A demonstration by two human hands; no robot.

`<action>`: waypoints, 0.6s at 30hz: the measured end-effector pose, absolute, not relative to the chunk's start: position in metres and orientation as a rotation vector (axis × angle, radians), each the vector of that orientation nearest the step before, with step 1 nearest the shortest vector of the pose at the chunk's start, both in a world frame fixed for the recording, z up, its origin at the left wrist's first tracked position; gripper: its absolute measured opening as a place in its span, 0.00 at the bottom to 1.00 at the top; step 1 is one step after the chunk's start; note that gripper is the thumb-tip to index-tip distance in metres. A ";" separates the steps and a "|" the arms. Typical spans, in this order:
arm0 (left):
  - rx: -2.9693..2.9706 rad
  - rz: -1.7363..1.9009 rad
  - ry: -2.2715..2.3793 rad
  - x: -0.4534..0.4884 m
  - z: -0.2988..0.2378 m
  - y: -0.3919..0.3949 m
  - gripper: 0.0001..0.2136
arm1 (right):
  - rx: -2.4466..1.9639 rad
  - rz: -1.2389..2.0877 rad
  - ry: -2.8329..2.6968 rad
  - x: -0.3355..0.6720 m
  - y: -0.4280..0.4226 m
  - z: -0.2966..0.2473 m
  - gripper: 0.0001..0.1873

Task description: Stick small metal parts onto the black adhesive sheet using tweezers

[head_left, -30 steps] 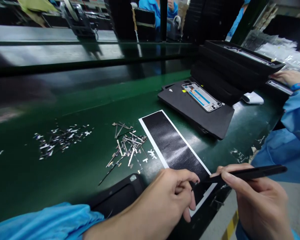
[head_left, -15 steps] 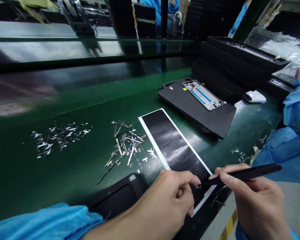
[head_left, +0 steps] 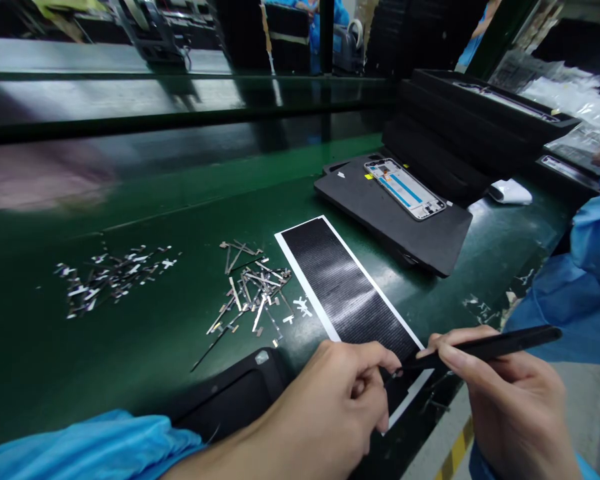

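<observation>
My right hand [head_left: 513,390] grips a pair of black tweezers [head_left: 515,339], whose tips point left. My left hand [head_left: 347,390] is closed in a pinch right at those tips; whatever small piece lies between its fingers is too small and dark to make out. Below both hands is a sheet of fine black strips [head_left: 343,283] on white backing, its near end partly covered by my left hand. Left of the sheet lies a loose pile of thin metallic flex strips [head_left: 260,287], with small white pieces [head_left: 303,307] beside it.
Further left is a second pile of small pieces [head_left: 113,277]. A phone frame [head_left: 405,189] with blue strips rests on a black foam tray [head_left: 380,223], before stacked trays [head_left: 445,140]. Another black tray [head_left: 240,393] lies near my left forearm. A co-worker's blue sleeve [head_left: 597,230] is at right.
My hands and the tweezers stay almost in place, still meeting at the tips. The view has shifted slightly. At the right, the co-worker's arm has moved a little further right.
</observation>
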State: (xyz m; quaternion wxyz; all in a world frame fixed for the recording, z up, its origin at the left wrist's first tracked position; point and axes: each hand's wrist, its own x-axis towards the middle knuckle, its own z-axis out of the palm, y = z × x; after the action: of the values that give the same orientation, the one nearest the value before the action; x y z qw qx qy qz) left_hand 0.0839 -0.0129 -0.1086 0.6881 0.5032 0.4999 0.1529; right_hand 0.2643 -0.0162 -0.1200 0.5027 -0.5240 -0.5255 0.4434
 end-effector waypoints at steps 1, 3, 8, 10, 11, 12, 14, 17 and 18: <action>1.123 0.334 1.124 0.084 -0.108 -0.012 0.15 | -1.260 1.056 -1.276 0.264 -0.016 -0.120 0.04; 1.117 0.323 1.129 0.083 -0.107 -0.012 0.16 | -1.249 1.037 -1.285 0.263 -0.015 -0.120 0.05; 1.173 0.363 1.089 0.083 -0.107 -0.011 0.13 | -1.281 0.994 -1.268 0.266 -0.020 -0.120 0.03; 1.183 0.388 1.070 0.083 -0.108 -0.011 0.12 | -1.298 0.971 -1.253 0.267 -0.023 -0.121 0.01; 1.170 0.394 1.064 0.083 -0.108 -0.011 0.11 | -1.306 0.955 -1.249 0.268 -0.025 -0.122 0.01; 1.152 0.399 1.058 0.083 -0.108 -0.011 0.10 | -1.310 0.935 -1.248 0.268 -0.026 -0.123 0.01; 1.109 0.411 1.049 0.083 -0.106 -0.010 0.09 | -1.307 0.886 -1.253 0.267 -0.029 -0.124 0.02; 1.087 0.451 1.030 0.082 -0.103 -0.009 0.07 | -1.323 0.798 -1.268 0.267 -0.032 -0.125 0.04; 1.085 0.464 1.024 0.083 -0.102 -0.009 0.07 | -1.337 0.768 -1.279 0.267 -0.032 -0.124 0.04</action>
State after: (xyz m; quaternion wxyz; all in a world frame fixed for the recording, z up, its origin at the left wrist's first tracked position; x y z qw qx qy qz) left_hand 0.0825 -0.0085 -0.1020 0.7101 0.4889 0.4615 0.2092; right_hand 0.2671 -0.0322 -0.1242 0.5388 -0.5623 -0.5376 0.3231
